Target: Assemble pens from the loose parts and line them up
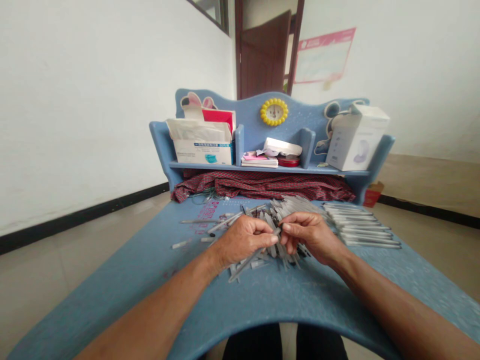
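Observation:
Above a heap of loose pen parts [272, 257] on the blue desk, my two hands meet fingertip to fingertip. My left hand [243, 240] is closed around a clear pen barrel [245, 264], whose lower end slants toward me. Thumb and forefinger of my right hand [309, 235] pinch a small dark piece at the barrel's upper end; it looks like a pen tip or plug, though the fingers cover most of it. Right of the heap lies a row of pens [365, 227] with dark ends, set side by side.
Behind the heap, a red checked cloth [262, 185] lies under the shelf [221, 166]. On the shelf stand a face mask box [204, 152], booklets [258, 161], a red tin [288, 161] and a white box [356, 137]. The desk [150, 280] curves inward near my lap.

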### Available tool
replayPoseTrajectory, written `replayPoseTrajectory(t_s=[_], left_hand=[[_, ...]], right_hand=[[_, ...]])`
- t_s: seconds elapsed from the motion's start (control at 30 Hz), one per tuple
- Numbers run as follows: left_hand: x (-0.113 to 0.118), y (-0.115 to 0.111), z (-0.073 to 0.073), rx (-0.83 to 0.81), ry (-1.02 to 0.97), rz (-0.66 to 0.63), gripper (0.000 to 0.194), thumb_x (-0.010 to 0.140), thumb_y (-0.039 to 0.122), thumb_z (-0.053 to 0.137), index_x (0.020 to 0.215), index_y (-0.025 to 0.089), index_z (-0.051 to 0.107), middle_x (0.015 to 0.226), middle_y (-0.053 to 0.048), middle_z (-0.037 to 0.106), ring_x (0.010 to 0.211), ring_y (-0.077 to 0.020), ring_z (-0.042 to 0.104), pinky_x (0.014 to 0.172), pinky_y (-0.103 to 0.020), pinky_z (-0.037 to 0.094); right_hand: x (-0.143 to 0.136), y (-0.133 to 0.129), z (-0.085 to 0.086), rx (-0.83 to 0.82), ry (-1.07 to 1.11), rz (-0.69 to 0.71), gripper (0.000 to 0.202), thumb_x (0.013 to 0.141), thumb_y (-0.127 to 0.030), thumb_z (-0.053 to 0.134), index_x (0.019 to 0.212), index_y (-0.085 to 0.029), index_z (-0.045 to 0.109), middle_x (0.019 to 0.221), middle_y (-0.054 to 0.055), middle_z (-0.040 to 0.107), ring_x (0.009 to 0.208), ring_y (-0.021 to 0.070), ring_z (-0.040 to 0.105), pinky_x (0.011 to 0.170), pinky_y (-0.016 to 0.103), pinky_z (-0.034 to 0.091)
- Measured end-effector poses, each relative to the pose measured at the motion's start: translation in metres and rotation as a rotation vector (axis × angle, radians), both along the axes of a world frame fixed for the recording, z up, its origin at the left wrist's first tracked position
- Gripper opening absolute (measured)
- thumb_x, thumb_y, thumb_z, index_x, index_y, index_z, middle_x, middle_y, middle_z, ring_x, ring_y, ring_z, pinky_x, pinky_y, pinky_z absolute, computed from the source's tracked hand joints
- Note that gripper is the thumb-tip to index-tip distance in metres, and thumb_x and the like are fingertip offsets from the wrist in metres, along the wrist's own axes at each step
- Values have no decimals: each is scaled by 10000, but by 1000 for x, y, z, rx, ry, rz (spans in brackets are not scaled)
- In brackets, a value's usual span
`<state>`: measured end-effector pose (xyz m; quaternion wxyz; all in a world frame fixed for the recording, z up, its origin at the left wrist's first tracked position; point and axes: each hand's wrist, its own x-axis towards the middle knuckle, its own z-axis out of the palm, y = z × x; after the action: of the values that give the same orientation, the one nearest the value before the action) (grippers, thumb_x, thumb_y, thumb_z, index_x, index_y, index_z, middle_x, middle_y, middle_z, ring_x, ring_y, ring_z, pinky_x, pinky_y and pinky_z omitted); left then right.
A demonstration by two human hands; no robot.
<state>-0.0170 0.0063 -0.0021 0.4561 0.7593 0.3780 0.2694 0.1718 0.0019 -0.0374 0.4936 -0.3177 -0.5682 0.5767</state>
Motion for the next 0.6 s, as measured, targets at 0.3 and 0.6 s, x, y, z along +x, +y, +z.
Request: replayPoseTrajectory(t_s=[0.3,0.6], left_hand=[[0,0,-1,-20,3,1,215,722,331,618,665,125,638,507,40,512,442,-62,379,436,-190,291],[0,-2,-1,-35,57,-101,167,697,277,619,658,116,642,529,38,498,498,-76,402,472,-199,298]], right_hand=[[-2,-3,5,20,-75,-5,266,700,-396,724,706,-143,642,559,5,662,396,100,574,389,201,459],[15,-7,13,67,-355,200,304,778,-441,644,786,-141,594,601,1,652,449,80,575,424,170,432]])
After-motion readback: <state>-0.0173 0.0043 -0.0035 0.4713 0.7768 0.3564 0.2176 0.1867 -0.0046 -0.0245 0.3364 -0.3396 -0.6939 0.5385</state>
